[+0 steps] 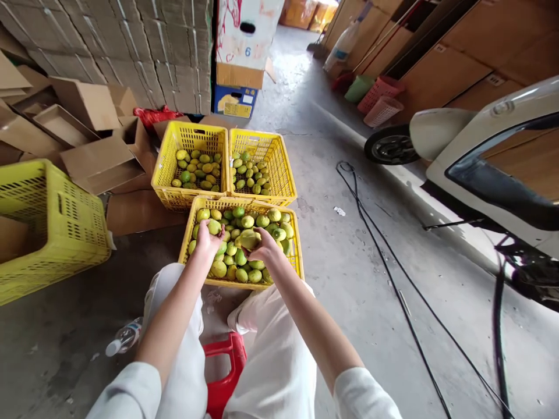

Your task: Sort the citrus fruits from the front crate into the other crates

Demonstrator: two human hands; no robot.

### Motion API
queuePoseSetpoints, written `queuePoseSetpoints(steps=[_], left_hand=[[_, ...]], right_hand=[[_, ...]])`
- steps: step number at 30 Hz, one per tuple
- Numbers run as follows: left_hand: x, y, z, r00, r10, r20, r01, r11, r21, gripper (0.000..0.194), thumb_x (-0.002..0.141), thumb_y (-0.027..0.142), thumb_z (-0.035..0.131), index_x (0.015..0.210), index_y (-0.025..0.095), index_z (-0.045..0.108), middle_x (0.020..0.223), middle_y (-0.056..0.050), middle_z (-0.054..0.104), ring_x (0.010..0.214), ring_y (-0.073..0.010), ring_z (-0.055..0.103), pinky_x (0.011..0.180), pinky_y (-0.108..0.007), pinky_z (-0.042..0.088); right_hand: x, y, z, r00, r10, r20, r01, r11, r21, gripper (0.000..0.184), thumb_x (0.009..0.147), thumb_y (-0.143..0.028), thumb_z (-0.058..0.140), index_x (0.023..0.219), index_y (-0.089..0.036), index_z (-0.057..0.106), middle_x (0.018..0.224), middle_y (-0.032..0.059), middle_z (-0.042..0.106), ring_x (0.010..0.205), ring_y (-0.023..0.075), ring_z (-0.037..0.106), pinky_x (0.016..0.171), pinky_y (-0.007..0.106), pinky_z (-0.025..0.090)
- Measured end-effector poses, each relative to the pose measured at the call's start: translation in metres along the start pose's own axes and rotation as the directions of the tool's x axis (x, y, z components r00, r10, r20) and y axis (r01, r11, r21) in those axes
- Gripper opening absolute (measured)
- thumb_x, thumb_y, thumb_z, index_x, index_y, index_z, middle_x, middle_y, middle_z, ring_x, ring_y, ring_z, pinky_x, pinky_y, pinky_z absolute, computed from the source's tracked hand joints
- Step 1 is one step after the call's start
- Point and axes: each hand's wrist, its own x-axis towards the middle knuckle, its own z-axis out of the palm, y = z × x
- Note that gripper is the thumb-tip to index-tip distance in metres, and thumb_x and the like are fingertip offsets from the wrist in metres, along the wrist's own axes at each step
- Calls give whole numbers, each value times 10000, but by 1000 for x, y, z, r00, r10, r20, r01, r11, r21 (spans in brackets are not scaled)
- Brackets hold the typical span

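Observation:
Over a yellow plastic crate point(299, 256) full of green and yellow lemons, both my hands are at work. My left hand point(207, 240) has its fingers closed round a yellow-green lemon point(213, 227) on the crate's left side. Toward the middle, my right hand point(265, 247) grips another lemon point(250, 239), larger and darker-looking. Loose lemons point(241, 274) lie below and around both hands. Directly behind stand two more yellow crates, the back left crate point(162, 195) and the back right crate point(285, 166), each with lemons at the bottom.
A yellow-green crate point(81, 227) stands at left beside open cardboard boxes point(102, 160). Between my legs is a red stool point(227, 378), with a plastic bottle point(126, 336) left of them. Black cables point(393, 276) cross the floor toward a white scooter point(463, 139).

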Motion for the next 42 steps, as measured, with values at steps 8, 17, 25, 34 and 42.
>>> queuePoseSetpoints(steps=[8,17,25,34,42], left_hand=[[-4,14,-2,999,27,-35,-30,996,-79,52,1055,221,592,1061,263,623,890,-20,641,711,-140,652,610,-181,561],[-15,7,9,996,-64,-68,58,995,-87,144,1099,250,539,1197,259,644,1022,-56,650,759,-160,668,583,-203,581],[-24,-40,12,958,-250,-140,272,945,179,273,1063,220,489,1312,254,597,1217,-124,696,994,-295,775,682,-376,674],[-13,-34,135,997,-70,-40,80,909,410,267,1097,323,541,1349,300,624,1322,-75,736,1195,-274,763,934,-431,716],[26,16,229,825,272,496,-506,746,433,527,1178,410,400,1599,122,529,1489,-185,621,1569,-320,642,1311,-622,487]], right_hand=[[26,-26,140,976,192,-107,-180,978,108,305,1118,-536,536,1176,-263,661,1264,142,768,1167,263,843,892,438,774],[-8,-67,71,968,17,-251,80,925,370,337,1187,-390,397,1129,-229,687,1067,84,832,895,150,848,687,210,699],[-9,-69,-25,813,100,-573,185,890,417,260,1120,-283,296,902,-300,437,701,-63,507,489,142,507,361,163,409],[-7,-94,-37,842,145,-520,236,767,596,206,1122,-363,392,936,-292,446,836,-35,599,579,108,575,449,151,473],[-16,-110,-43,866,146,-477,231,730,643,191,1132,-373,418,960,-290,419,900,-34,559,627,106,564,469,140,481]])
